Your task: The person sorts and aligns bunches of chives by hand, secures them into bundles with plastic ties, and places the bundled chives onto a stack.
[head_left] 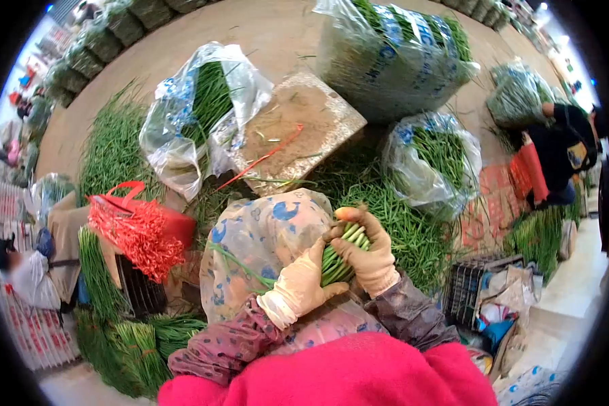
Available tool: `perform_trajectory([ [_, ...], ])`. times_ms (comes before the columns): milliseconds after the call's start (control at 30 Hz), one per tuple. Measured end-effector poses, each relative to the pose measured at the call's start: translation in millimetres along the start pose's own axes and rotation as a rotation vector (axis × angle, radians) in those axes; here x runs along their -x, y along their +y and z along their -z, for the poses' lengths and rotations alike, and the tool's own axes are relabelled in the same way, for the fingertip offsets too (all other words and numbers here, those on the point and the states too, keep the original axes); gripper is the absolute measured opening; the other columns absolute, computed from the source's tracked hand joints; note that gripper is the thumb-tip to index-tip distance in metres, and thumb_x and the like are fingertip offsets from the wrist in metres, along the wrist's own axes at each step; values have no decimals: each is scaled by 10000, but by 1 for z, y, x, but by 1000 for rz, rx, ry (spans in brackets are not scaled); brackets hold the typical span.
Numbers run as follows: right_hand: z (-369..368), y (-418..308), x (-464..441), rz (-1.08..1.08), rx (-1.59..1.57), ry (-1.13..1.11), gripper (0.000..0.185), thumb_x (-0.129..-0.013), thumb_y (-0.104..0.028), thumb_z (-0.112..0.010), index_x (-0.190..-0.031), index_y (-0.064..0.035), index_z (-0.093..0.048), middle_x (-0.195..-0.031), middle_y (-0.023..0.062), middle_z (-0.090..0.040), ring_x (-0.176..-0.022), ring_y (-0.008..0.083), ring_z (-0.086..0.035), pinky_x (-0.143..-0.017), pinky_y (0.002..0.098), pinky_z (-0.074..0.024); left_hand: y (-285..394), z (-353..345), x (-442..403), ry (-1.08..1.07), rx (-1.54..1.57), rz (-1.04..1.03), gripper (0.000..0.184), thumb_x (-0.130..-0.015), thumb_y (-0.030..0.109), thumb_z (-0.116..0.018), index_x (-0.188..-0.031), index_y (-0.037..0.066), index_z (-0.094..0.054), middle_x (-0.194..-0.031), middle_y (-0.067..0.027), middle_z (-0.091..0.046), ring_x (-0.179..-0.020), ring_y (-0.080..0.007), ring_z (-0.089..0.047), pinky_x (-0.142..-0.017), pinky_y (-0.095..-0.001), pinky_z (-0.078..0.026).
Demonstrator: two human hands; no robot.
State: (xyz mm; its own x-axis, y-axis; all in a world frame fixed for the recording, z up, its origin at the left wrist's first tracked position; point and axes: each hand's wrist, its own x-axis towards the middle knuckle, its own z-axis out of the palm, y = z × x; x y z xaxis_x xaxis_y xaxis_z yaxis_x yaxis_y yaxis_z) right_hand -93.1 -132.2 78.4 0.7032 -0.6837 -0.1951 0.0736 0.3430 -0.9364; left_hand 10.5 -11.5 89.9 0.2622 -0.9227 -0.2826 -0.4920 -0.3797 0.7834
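Observation:
A bundle of green stalks (338, 264) lies between my two gloved hands, above my lap, which has a patterned plastic cover (257, 233) over it. My left hand (301, 281) is wrapped round the lower left side of the bundle. Round its upper right end, my right hand (367, 249) has its fingers curled, with the pale stalk ends showing beside them. A few thin green leaves stick out to the left of my left hand. Both gloves are whitish, with dirt on the fingertips.
A dirty board (294, 135) stands ahead, a red strip on it. Open bags of stalks (210, 101) flank it, with a large wrapped bale (399, 61) behind. Red ties (142, 233) hang at left; a black crate (463, 294) is at right. A person in black (568, 149) is at far right.

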Motion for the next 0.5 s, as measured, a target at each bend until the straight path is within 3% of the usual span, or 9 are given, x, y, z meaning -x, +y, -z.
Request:
perform_trajectory([
  [100, 8, -23, -19, 130, -167, 18, 476, -805, 51, -653, -1252, -65, -537, -929, 58, -630, -854, 172, -641, -771, 309, -534, -7, 6, 5, 14, 62, -17, 1107, -687, 382, -805, -1471, 9, -117, -1333, -291, -446, -1236, -399, -465, -1013, -374, -392],
  [200, 34, -91, -50, 428, -65, 106, 460, -818, 33, -645, -1253, -77, -547, -925, 69, -622, -808, 197, -645, -712, 308, -550, -20, 27, 10, -9, 112, 122, 1122, -668, 227, -813, -1465, -32, -67, -1270, -287, -493, -1176, -404, -502, -976, -380, -411],
  [267, 62, -146, -64, 729, 56, 88, 478, -836, -29, -650, -1288, -86, -506, -924, 59, -615, -857, 220, -646, -758, 377, -564, -50, 30, 16, 204, -93, -37, 1127, -633, 166, -820, -1472, -16, -89, -1260, -284, -501, -1162, -420, -500, -969, -394, -414],
  [300, 66, -175, -65, 870, -69, -31, 452, -842, -27, -643, -1272, -77, -512, -956, 67, -619, -870, 228, -646, -760, 374, -565, -57, 35, 21, 232, -124, -21, 1133, -618, 154, -824, -1472, -12, -99, -1257, -281, -505, -1157, -427, -497, -968, -404, -414],
  [367, 67, -221, -64, 962, -47, -13, 400, -849, -20, -638, -1233, -65, -532, -1015, 79, -624, -893, 239, -646, -777, 378, -562, -74, 41, 28, 279, -147, -11, 1165, -583, 144, -842, -1474, -4, -107, -1267, -277, -497, -1155, -443, -484, -978, -432, -405],
  [400, 69, -239, -64, 908, 92, 140, 374, -851, -16, -640, -1209, -61, -546, -1043, 83, -627, -903, 243, -647, -792, 385, -558, -87, 40, 28, 293, -139, -43, 1176, -575, 163, -849, -1473, -5, -108, -1314, -278, -456, -1178, -440, -467, -997, -437, -390],
  [433, 93, -247, -102, 942, 194, 111, 376, -819, 4, -674, -1179, -56, -583, -964, 95, -663, -827, 189, -658, -738, 301, -563, -86, 43, 30, 259, -136, -13, 1188, -568, 182, -858, -1473, -3, -111, -1341, -276, -431, -1203, -435, -450, -1014, -431, -379],
  [467, 89, -252, -113, 1030, 636, 281, 355, -825, 27, -656, -1166, -48, -593, -974, 96, -664, -850, 177, -659, -761, 299, -570, -83, 51, 29, 233, -140, 11, 1201, -560, 200, -868, -1473, 0, -114, -1367, -274, -406, -1229, -430, -433, -1030, -426, -369],
  [500, 90, -255, -123, 1033, 481, 178, 359, -817, 28, -662, -1162, -50, -597, -983, 92, -664, -864, 173, -656, -765, 298, -572, -81, 56, 29, 202, -171, 5, 1201, -556, 220, -874, -1471, 1, -126, -1385, -272, -387, -1254, -425, -412, -1043, -418, -360],
])
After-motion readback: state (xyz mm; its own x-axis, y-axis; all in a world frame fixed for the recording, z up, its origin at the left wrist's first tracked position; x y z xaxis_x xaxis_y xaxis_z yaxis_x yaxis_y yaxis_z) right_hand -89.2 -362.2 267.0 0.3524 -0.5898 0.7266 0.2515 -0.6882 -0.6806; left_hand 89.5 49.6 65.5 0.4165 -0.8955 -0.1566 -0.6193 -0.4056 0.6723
